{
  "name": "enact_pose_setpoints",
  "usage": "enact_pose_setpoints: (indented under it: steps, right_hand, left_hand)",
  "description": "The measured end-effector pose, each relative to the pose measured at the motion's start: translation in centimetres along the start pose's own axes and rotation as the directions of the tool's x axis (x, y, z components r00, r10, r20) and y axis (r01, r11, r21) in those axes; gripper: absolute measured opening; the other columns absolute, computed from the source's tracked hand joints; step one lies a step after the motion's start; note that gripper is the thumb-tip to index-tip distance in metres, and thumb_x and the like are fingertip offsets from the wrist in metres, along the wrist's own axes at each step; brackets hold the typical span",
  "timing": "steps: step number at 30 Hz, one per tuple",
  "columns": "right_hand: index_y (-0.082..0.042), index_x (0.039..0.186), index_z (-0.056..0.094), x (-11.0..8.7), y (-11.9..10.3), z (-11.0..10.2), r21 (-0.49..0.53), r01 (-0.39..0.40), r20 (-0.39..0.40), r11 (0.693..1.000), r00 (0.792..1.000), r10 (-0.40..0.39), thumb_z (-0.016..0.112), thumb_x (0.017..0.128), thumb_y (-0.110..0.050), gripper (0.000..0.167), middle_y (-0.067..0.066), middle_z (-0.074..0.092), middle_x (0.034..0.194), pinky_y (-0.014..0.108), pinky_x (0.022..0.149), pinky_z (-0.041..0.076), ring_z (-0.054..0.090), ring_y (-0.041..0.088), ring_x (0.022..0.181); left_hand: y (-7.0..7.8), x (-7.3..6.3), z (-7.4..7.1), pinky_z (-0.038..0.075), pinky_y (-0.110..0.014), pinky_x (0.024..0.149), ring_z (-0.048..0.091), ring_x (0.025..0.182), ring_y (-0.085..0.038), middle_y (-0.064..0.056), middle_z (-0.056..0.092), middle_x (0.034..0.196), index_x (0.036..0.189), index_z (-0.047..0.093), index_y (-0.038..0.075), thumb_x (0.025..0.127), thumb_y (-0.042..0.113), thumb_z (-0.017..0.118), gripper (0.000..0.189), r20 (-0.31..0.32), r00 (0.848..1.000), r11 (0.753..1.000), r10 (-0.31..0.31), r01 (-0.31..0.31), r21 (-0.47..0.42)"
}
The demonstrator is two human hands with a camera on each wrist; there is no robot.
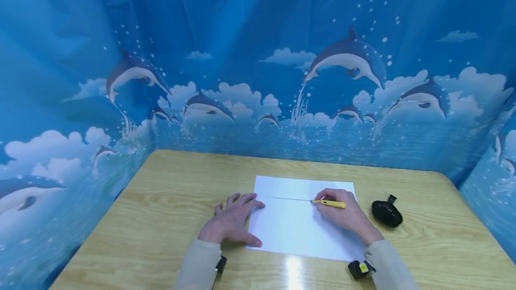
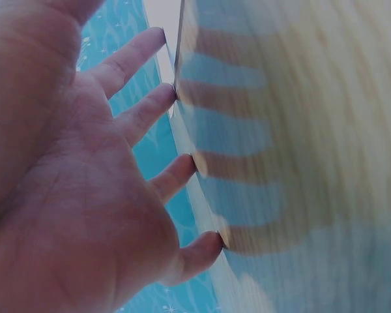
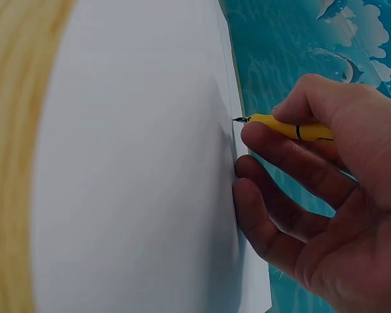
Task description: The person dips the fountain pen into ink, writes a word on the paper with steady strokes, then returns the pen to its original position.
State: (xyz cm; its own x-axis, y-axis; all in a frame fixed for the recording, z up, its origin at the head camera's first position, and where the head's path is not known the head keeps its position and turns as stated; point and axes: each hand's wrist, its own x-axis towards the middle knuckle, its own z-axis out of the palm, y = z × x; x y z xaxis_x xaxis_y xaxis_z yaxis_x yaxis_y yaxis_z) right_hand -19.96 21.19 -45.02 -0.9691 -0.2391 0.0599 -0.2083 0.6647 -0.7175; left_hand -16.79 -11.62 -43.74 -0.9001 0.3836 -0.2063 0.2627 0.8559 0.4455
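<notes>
Pen (image 1: 335,204) is pinched in the grip of your right hand (image 1: 347,214), its nib (image 3: 240,120) at the right end of a thin line (image 1: 288,198) on the far part of the paper (image 1: 296,232). Your left hand (image 1: 234,223) is spread, grasping nothing, at the paper's left edge on the worktop (image 1: 181,178). Too light a press there could skew the paper; a slack pinch could make the nib wander.

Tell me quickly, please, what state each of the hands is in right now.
Left hand: open, fingers spread, at the left edge of the white rectangular paper.
Right hand: closed, holding a slim yellow pen.
</notes>
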Motion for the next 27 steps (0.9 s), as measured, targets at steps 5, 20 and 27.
enact_pose_setpoints:
  steps: [5,20,27]
  right_hand:
    - [-0.017,0.101,0.076,-0.03,-0.01,-0.09,-0.014,-0.016,-0.002,1.0,1.0,0.016,0.075,0.091,-0.019,0.01,0.0,0.076,0.101,0.025,0.074,0.051,0.063,0.012,0.085]
    - [-0.016,0.1,0.076,-0.47,0.24,-0.26,-0.049,-0.071,-0.019,0.996,0.997,0.07,0.074,0.09,-0.018,0.011,0.002,0.076,0.097,0.025,0.071,0.049,0.061,0.012,0.08]
    - [-0.017,0.101,0.075,-0.69,0.2,-0.68,-0.06,-0.078,-0.026,0.995,0.997,0.076,0.073,0.091,-0.019,0.01,0.001,0.075,0.098,0.025,0.069,0.049,0.06,0.014,0.08]
  left_hand:
    - [-0.12,0.13,0.04,0.022,-0.085,0.11,0.023,0.152,-0.047,-0.001,0.032,0.167,0.147,0.051,0.033,0.066,0.058,0.09,0.093,-0.004,1.0,1.0,0.001,-0.001,0.013]
    - [-0.05,-0.04,-0.01,0.022,-0.084,0.111,0.023,0.152,-0.047,-0.001,0.032,0.167,0.147,0.051,0.033,0.066,0.057,0.09,0.093,0.005,1.0,1.0,-0.002,0.001,0.011]
    - [0.06,-0.02,-0.06,0.021,-0.085,0.111,0.023,0.153,-0.047,-0.001,0.032,0.168,0.147,0.05,0.033,0.065,0.057,0.09,0.094,0.0,1.0,1.0,-0.002,0.002,0.014]
